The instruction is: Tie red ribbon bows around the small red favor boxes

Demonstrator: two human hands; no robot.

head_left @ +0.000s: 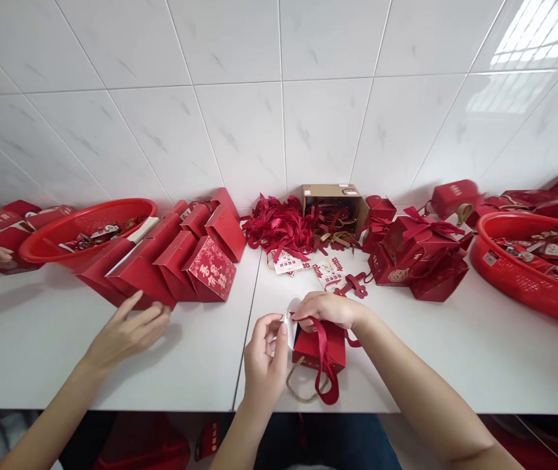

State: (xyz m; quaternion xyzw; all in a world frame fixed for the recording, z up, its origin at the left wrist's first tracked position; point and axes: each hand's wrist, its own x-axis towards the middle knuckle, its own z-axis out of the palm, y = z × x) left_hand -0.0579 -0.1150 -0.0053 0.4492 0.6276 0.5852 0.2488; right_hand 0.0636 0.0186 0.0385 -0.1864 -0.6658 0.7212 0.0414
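A small red gift box [320, 349] lies on the white table in front of me, with a cord handle [303, 395] at its near side. A red ribbon [326, 375] runs over the box and loops down past its front edge. My left hand [266, 356] is closed at the box's left, thumb and fingers pinching the edge of a white flap [292, 331]. Over the top of the box, my right hand [327, 310] is closed, fingertips gripping the ribbon near that flap. Its palm side is hidden.
A co-worker's hand [129, 333] reaches in from the left near a row of red boxes [144, 267]. Behind are a ribbon heap [279, 225], a cardboard box [335, 190] and printed cards [327, 271]. Finished-looking boxes [420, 254] and a red basket [518, 287] stand right.
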